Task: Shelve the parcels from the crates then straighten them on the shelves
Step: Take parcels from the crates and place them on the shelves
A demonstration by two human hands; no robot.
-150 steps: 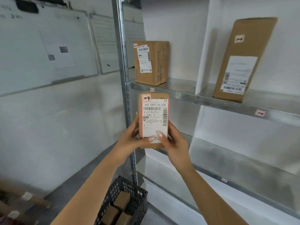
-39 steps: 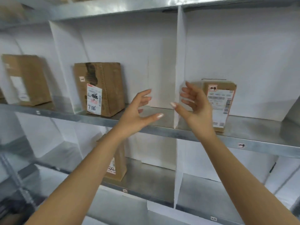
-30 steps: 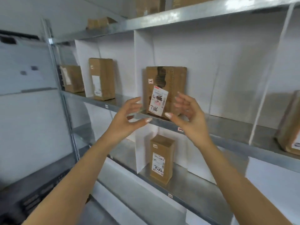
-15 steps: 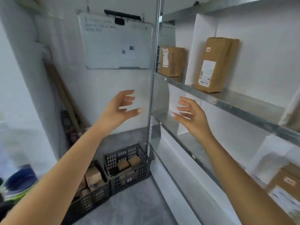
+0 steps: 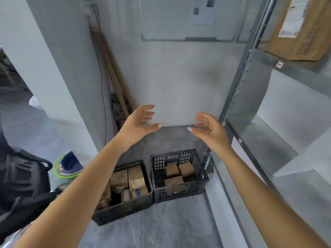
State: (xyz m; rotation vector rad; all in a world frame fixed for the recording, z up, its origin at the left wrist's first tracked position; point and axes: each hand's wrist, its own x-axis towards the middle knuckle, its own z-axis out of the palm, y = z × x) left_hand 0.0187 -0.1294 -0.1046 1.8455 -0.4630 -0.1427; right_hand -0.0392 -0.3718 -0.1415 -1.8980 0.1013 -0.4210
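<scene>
Two black plastic crates stand side by side on the grey floor. The left crate (image 5: 125,210) holds several brown parcels (image 5: 136,178); the right crate (image 5: 179,192) holds a few cardboard parcels (image 5: 179,170). My left hand (image 5: 138,125) and my right hand (image 5: 211,130) hover in the air above the crates, palms facing each other, fingers loosely spread, both empty. A brown parcel with a white label (image 5: 302,29) stands on the metal shelf (image 5: 290,68) at the upper right.
The metal shelf upright (image 5: 238,86) runs down just right of my right hand, with lower shelf levels behind it. A whiteboard (image 5: 188,20) hangs on the far wall. A black bag (image 5: 19,178) and a green-rimmed round object (image 5: 68,165) lie on the floor at left.
My view has swung from the shelves left and down to the crates on the floor. The parcel I held earlier is out of my hands, and both hands stay empty and raised.
</scene>
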